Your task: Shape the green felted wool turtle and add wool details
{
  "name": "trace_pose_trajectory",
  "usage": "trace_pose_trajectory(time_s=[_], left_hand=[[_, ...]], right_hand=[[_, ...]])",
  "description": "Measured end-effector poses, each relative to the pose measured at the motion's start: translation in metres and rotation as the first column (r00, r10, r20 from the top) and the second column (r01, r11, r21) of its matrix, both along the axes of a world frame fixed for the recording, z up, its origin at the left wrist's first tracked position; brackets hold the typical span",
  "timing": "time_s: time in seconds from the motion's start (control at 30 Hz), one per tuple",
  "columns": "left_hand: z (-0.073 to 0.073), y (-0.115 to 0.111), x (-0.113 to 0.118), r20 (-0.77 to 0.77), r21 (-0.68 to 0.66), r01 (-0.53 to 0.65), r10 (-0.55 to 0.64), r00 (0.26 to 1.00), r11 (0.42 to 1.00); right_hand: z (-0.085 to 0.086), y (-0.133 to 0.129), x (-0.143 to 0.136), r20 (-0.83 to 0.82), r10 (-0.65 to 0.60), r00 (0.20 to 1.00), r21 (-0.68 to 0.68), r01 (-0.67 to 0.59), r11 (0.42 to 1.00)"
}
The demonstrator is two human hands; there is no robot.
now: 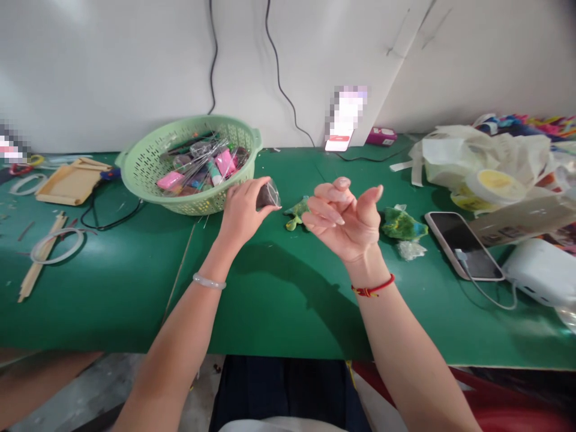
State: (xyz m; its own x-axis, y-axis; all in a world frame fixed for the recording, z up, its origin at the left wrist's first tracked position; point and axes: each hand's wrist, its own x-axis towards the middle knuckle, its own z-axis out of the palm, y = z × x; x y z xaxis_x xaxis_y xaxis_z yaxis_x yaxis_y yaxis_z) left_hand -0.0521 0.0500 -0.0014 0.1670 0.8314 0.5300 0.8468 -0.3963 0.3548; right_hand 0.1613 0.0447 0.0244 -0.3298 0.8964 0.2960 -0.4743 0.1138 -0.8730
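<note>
My left hand [245, 210] is closed around a small dark cylindrical container [269, 195], just right of the green basket. My right hand [344, 219] is raised above the table, palm up, with its fingers curled loosely and apart and nothing seen in them. On the table between my hands lies a small green and yellow object [296, 213]. Another crumpled green piece [404, 223] sits right of my right hand, with a clear plastic wad [411, 249] against it.
The green basket [193, 204] holds wires and pink packets. A cardboard tray [72, 181], tape rings and wooden strips lie left. At right are a phone [465, 246] with a cable, a white box [542, 270], a round tub [495, 185] and plastic bags. Another phone [344, 123] leans on the wall.
</note>
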Motion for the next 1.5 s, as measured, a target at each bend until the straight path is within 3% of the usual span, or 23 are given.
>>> trace_pose_trajectory(time_s=[0.07, 0.33, 0.47, 0.53, 0.63, 0.77, 0.9, 1.07, 1.3, 1.5], left_hand=[[0.000, 0.000, 0.001, 0.024, 0.039, 0.005, -0.006, 1.000, 0.999], [0.003, -0.003, 0.006, 0.101, 0.166, 0.060, -0.077, 0.992, 0.984], [0.006, -0.006, 0.009, 0.129, 0.293, 0.107, -0.151, 0.980, 0.950], [0.008, -0.008, 0.010, 0.124, 0.326, 0.115, -0.163, 0.979, 0.938], [0.010, -0.010, 0.012, 0.105, 0.323, 0.127, -0.168, 0.980, 0.938], [0.011, -0.013, 0.015, 0.064, 0.326, 0.163, -0.193, 0.979, 0.931], [0.010, -0.013, 0.015, 0.005, 0.381, 0.163, -0.178, 0.984, 0.910], [0.006, -0.011, 0.015, -0.026, 0.388, 0.110, -0.108, 0.994, 0.915], [0.004, -0.010, 0.016, -0.042, 0.455, 0.081, -0.069, 0.997, 0.887], [0.002, -0.009, 0.016, -0.073, 0.440, 0.082, -0.055, 0.996, 0.894]], right_hand=[[0.006, -0.003, -0.003, 0.059, -0.098, 0.993, -0.005, 0.099, 0.995], [0.016, -0.010, -0.011, 0.075, -0.184, 0.980, -0.056, 0.188, 0.981], [0.020, -0.018, -0.015, 0.100, -0.358, 0.929, 0.007, 0.359, 0.933], [0.021, -0.023, -0.017, 0.147, -0.485, 0.862, 0.126, 0.470, 0.874], [0.020, -0.027, -0.017, 0.230, -0.664, 0.711, 0.432, 0.537, 0.725], [0.014, -0.026, -0.015, 0.255, -0.783, 0.568, 0.755, 0.389, 0.528], [0.008, -0.024, -0.016, 0.249, -0.826, 0.505, 0.851, 0.294, 0.436], [0.006, -0.025, -0.018, 0.266, -0.883, 0.388, 0.875, 0.286, 0.389], [0.004, -0.024, -0.019, 0.276, -0.901, 0.336, 0.889, 0.267, 0.372], [0.002, -0.022, -0.017, 0.377, -0.857, 0.350, 0.859, 0.213, 0.465]])
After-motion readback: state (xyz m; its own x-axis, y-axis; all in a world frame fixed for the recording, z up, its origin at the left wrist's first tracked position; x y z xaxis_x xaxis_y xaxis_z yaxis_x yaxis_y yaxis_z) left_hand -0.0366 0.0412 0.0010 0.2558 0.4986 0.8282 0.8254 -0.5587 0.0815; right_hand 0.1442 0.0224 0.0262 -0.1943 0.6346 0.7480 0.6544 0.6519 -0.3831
